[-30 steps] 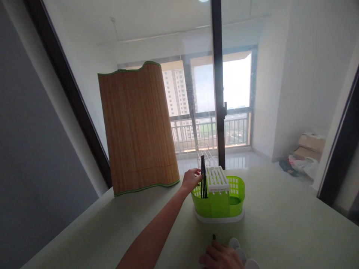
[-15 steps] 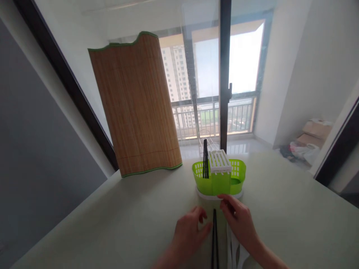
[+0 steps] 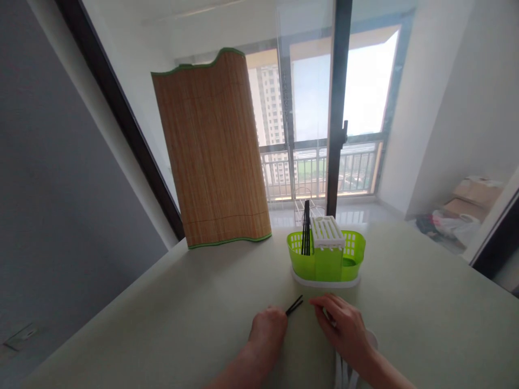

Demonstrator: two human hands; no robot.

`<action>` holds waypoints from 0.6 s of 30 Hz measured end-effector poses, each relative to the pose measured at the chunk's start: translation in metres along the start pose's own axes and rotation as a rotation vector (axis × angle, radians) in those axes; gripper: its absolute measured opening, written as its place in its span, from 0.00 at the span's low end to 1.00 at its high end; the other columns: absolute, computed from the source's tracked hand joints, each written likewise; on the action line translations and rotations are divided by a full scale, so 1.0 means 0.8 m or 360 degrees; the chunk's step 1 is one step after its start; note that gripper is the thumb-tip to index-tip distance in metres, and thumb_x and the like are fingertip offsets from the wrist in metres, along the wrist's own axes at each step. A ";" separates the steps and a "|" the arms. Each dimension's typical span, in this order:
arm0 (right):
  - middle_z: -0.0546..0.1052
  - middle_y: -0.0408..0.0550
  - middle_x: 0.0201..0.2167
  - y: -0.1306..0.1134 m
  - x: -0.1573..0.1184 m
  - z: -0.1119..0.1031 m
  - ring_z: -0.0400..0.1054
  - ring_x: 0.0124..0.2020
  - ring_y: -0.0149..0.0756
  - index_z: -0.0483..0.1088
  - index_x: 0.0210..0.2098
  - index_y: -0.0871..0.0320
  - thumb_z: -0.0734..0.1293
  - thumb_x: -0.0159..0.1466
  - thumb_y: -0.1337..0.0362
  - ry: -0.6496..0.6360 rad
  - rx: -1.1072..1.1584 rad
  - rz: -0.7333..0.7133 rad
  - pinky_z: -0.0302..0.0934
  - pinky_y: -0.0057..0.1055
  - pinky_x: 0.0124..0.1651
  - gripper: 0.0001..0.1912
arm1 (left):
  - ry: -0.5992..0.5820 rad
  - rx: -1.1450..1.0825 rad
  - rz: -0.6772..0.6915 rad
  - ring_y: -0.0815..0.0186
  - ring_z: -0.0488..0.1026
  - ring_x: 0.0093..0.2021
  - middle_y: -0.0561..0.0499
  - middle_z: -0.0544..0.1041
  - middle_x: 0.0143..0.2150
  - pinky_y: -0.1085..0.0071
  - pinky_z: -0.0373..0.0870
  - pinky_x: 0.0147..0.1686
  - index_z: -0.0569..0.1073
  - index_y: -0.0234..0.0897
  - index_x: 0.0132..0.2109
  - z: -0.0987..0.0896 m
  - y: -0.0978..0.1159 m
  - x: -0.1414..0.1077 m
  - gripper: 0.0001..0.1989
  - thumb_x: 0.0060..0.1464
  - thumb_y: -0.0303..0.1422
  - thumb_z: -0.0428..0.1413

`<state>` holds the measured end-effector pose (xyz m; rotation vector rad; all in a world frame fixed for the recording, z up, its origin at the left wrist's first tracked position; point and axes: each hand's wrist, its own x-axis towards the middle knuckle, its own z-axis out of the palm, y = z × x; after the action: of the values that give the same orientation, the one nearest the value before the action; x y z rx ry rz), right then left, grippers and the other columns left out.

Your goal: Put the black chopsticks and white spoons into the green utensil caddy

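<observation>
Two bare hands are seen low in the frame, just right of centre, resting over a pale green table [image 3: 162, 319]. The left hand [image 3: 267, 327] is curled into a loose fist around a pair of black chopsticks [image 3: 294, 305]; only their tips are seen, poking out up and to the right from the knuckles, the rest being hidden inside the fist. The right hand [image 3: 344, 327] lies just beside it with the fingers bent down toward the tabletop; whether anything is pinched under the fingertips cannot be told. White utensils [image 3: 344, 373] are partly covered by the right wrist and cut off by the bottom edge, so their kind is hard to make out. Just above the hands, near mid-frame, a green cutlery caddy [image 3: 326, 258] on a white base is set, with more black chopsticks [image 3: 306, 235] standing upright in its left compartment and a white slotted insert [image 3: 327, 232] at its middle. At upper left of centre a bamboo mat [image 3: 213, 154] is stood on edge against the glass.
</observation>
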<state>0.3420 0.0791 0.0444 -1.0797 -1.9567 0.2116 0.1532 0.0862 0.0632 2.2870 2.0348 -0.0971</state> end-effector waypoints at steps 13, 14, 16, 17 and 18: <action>0.74 0.39 0.28 -0.003 -0.009 0.025 0.63 0.23 0.28 0.68 0.46 0.55 0.67 0.58 0.64 -0.0444 0.0340 0.0107 0.55 0.24 0.27 0.16 | 0.0378 -0.1314 0.0544 0.70 0.72 0.28 0.55 0.76 0.29 0.77 0.68 0.29 0.72 0.40 0.32 -0.083 -0.003 -0.017 0.03 0.53 0.31 0.53; 0.73 0.39 0.27 -0.002 -0.010 0.028 0.62 0.23 0.28 0.69 0.40 0.56 0.66 0.59 0.63 -0.0448 0.0382 0.0085 0.54 0.24 0.26 0.10 | 0.0367 -0.1451 0.0568 0.71 0.72 0.27 0.55 0.76 0.29 0.78 0.69 0.28 0.72 0.40 0.32 -0.081 0.002 -0.018 0.03 0.52 0.30 0.53; 0.72 0.41 0.26 0.001 -0.011 0.031 0.63 0.25 0.29 0.67 0.30 0.56 0.63 0.61 0.62 -0.0433 0.0404 0.0038 0.54 0.24 0.27 0.05 | 0.0359 -0.1617 0.0593 0.71 0.72 0.28 0.55 0.77 0.30 0.78 0.70 0.28 0.72 0.39 0.32 -0.074 0.008 -0.017 0.03 0.51 0.30 0.54; 0.72 0.42 0.26 0.002 -0.012 0.033 0.64 0.26 0.30 0.65 0.28 0.56 0.62 0.63 0.63 -0.0420 0.0382 0.0020 0.54 0.25 0.28 0.08 | 0.0355 -0.1666 0.0598 0.71 0.72 0.28 0.55 0.77 0.30 0.78 0.70 0.28 0.72 0.39 0.32 -0.070 0.009 -0.015 0.03 0.51 0.30 0.54; 0.72 0.43 0.27 0.004 -0.012 0.034 0.64 0.26 0.30 0.65 0.27 0.56 0.61 0.63 0.63 -0.0410 0.0347 0.0006 0.55 0.25 0.28 0.09 | 0.0348 -0.1700 0.0597 0.71 0.72 0.28 0.55 0.77 0.30 0.78 0.70 0.28 0.73 0.39 0.33 -0.066 0.010 -0.014 0.03 0.51 0.29 0.54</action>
<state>0.3254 0.0805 0.0205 -0.9500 -2.0996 0.5772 0.1592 0.0797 0.1171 1.8854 1.1525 1.0191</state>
